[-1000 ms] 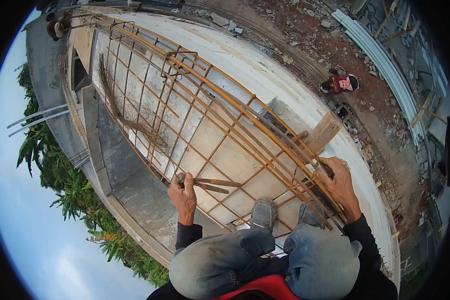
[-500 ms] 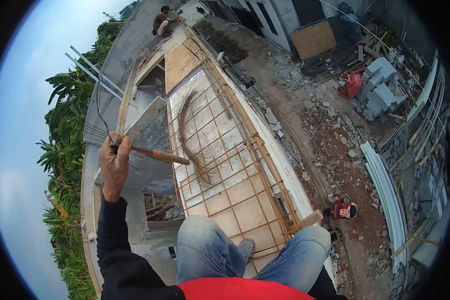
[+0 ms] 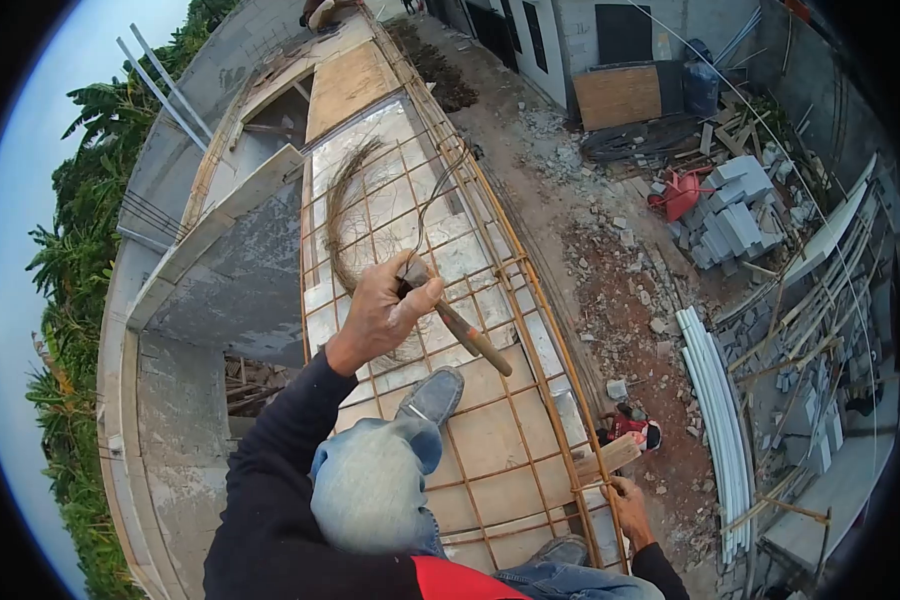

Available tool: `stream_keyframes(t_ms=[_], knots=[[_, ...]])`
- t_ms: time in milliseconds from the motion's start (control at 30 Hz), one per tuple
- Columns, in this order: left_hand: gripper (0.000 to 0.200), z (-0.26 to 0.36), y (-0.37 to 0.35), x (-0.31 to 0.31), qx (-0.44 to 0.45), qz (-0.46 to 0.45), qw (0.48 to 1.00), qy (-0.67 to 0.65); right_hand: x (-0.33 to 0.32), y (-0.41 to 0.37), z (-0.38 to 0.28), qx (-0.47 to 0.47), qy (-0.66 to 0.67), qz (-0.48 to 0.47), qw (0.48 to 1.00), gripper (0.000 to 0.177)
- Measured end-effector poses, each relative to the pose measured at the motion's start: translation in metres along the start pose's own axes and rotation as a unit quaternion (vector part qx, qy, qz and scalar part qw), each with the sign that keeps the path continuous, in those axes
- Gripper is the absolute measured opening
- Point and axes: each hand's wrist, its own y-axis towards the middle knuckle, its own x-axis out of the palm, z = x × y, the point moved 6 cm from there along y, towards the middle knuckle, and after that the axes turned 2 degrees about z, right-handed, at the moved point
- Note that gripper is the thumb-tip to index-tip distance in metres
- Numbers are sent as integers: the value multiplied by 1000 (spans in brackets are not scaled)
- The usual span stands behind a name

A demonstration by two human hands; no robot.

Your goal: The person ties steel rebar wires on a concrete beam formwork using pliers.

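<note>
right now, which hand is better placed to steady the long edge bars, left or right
Right, I'd say: the right hand is already down at the edge bars, near the wood block, while the left hand is raised, gripping pincers.

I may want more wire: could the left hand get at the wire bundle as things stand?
Probably, though awkwardly: the wire bundle lies beyond the left hand with nothing seen blocking the way, but that hand already holds pincers.
</note>
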Motion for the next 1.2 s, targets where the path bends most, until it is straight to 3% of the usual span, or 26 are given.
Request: stream_keyframes(t_ms=[100, 167, 233, 267, 400, 533, 600, 633, 667, 733, 833, 900, 967, 1000, 1033, 1100, 1167, 1200], knots=[[37, 6, 18, 41, 19, -69, 995, -67, -18, 4, -7, 42, -54, -112, 991, 48], [38, 15, 27, 67, 43, -138, 977, -157, -53, 4, -49, 20, -173, -58, 983, 55], [37, 24, 33, 89, 80, -188, 955, -215, -72, -7, -166, -68, -124, 43, 989, 63], [36, 28, 34, 100, 112, -190, 945, -240, -69, -14, -212, -101, -67, 46, 992, 69], [37, 46, 35, 132, 135, -226, 900, -347, -8, -10, -307, -187, 46, 39, 980, 76], [41, 35, 33, 163, 95, -311, 859, -395, 31, 4, -309, -37, 57, -24, 997, 68], [43, 18, 29, 180, 127, -376, 864, -311, 29, 2, -282, 29, 77, -70, 994, 50], [44, 12, 30, 175, 76, -436, 847, -295, 20, 3, -255, 57, 48, -89, 993, 39], [44, 2, 28, 176, 73, -458, 832, -304, 11, -3, -234, 94, 45, -72, 992, 44], [43, -16, 27, 184, 23, -487, 777, -399, 3, -18, -251, 32, -48, -46, 997, 57], [41, -40, 26, 200, 11, -572, 739, -357, 18, -38, -260, 115, -56, -46, 991, 69], [38, -51, 36, 212, 4, -496, 772, -398, 27, -44, -259, 121, -75, -57, 988, 69], [36, -55, 62, 205, 54, -456, 827, -323, 38, -43, -270, 115, -89, -78, 986, 70], [34, -53, 76, 190, -2, -468, 816, -339, 47, -45, -291, 122, -87, -117, 982, 71], [32, -62, 91, 188, 10, -455, 818, -351, 58, -46, -303, 128, -83, -155, 976, 72], [33, -70, 127, 160, 0, -410, 853, -323, 75, -44, -318, -2, -118, -97, 988, 70], [34, -88, 158, 134, -26, -381, 881, -280, 81, -38, -346, 125, -31, -143, 981, 68], [34, -98, 170, 122, -13, -365, 898, -244, 81, -35, -350, 140, -17, -132, 981, 68]])
